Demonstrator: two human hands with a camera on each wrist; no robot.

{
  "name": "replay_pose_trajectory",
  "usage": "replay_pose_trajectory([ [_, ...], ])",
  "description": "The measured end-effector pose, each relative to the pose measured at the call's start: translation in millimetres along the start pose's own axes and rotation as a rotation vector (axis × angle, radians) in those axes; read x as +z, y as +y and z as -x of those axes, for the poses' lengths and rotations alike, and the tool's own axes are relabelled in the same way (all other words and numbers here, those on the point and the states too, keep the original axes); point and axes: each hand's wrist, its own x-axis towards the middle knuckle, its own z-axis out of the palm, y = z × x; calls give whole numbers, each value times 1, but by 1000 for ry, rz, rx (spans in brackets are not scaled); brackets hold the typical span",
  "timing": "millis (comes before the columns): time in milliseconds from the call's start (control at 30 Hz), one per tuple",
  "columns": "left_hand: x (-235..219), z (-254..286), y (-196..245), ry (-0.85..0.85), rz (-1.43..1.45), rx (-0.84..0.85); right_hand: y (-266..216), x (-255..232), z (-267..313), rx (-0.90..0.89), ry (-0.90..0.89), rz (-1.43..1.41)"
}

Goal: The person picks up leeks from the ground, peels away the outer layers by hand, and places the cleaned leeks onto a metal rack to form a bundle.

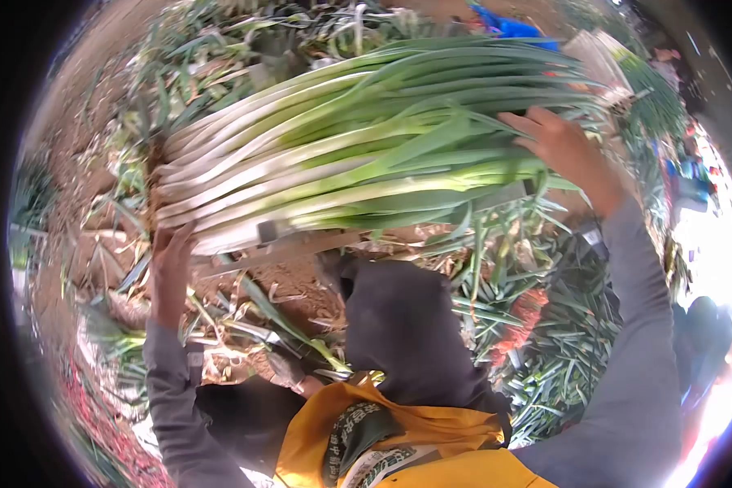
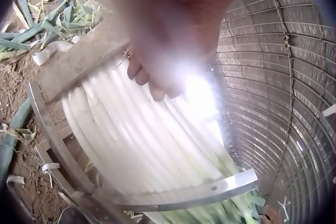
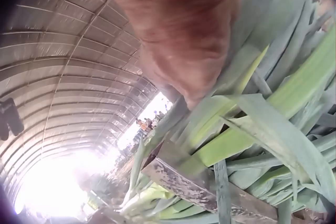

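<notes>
A wide layer of long green onions (image 1: 325, 138) lies across a metal frame (image 2: 194, 195), white root ends at the left and green leaves at the right. My left hand (image 1: 171, 264) is at the root ends near the lower left corner; in the left wrist view the fingertips of that hand (image 2: 173, 40) rest on the white stalks (image 2: 131, 129). My right hand (image 1: 565, 150) lies with fingers extended on the green tops; in the right wrist view the hand (image 3: 184, 45) touches the leaves (image 3: 278, 124), its fingertips mostly hidden.
Loose leaves and trimmings (image 1: 252, 49) cover the ground behind the frame. More green onions (image 1: 553, 366) lie at the lower right, beside a red-orange bundle (image 1: 520, 321). A blue item (image 1: 512, 28) is at the back. An arched, ribbed roof (image 3: 68, 71) rises overhead.
</notes>
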Motion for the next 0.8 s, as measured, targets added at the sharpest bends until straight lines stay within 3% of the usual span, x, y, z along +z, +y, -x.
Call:
replay_pose_trajectory([
  [33,-1,-1,1,10,24,27,8,4,2,19,-13,11],
  [100,-4,1,0,-33,-19,-34,21,11,-1,-65,148,27],
  [267,-1,0,-3,-26,6,2,15,-7,17,-47,172,176],
  [367,-2,0,-2,-31,-3,-21,18,8,35,-64,25,163],
  [433,-4,0,1,-19,-15,-5,37,35,55,73,-165,260],
  [500,6,4,-18,20,-14,22,61,52,84,59,-149,355],
  [567,-3,2,-4,-103,-28,-118,66,51,111,227,-193,381],
  [600,1,5,-9,-66,86,-93,66,49,118,375,-416,329],
  [667,10,6,-24,-13,329,-77,74,69,145,388,-217,220],
  [767,-5,4,-1,-1,-55,17,56,72,148,389,-177,149],
  [800,-1,7,-10,-7,-69,31,57,84,156,475,-48,17],
])
